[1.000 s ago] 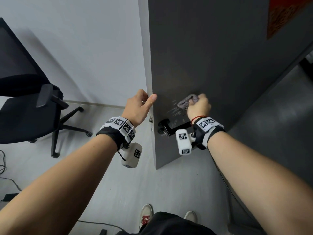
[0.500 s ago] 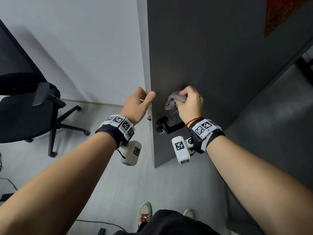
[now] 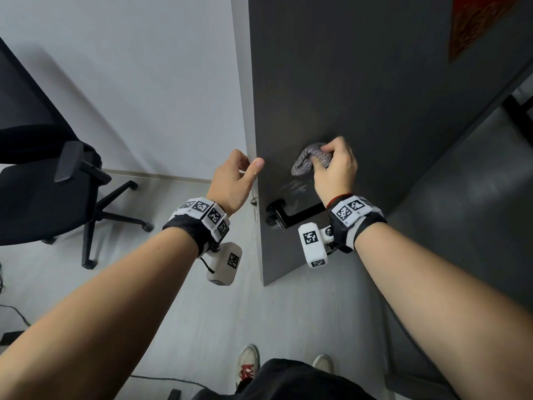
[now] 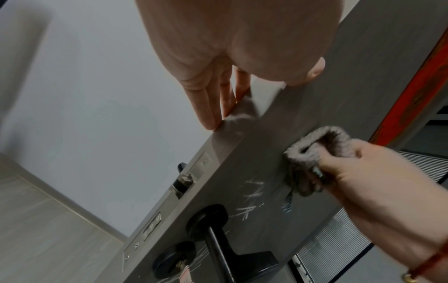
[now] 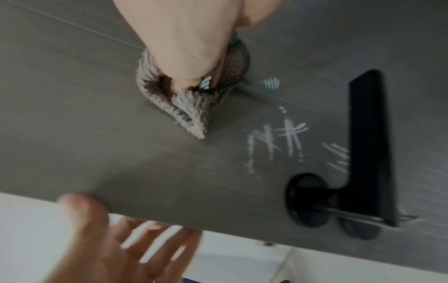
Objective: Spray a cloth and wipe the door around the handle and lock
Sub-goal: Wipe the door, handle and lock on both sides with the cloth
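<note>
The right hand [image 3: 334, 171] has its grip clamped on a bunched grey cloth [image 3: 307, 161], fingers curled round it, and presses the cloth against the face of the dark grey door [image 3: 360, 82]. The cloth sits above the black lever handle [image 3: 294, 216] and apart from it. White chalk-like marks [image 5: 278, 145] lie on the door face between the cloth and the handle. A round black lock cylinder [image 4: 173, 258] sits just beside the handle rose, on its lower side in the left wrist view.

The left hand [image 3: 233, 183] holds the free edge of the door above the latch plate [image 4: 191, 176]: straight fingers [image 4: 211, 103] lie on the far face and the thumb [image 3: 255, 166] rests on the near face, so its grip is apart.

A black office chair [image 3: 52, 180] stands on the pale floor [image 3: 288, 313] to the left, well apart from the door. A red decoration [image 3: 484, 21] is fixed high on the door face.
</note>
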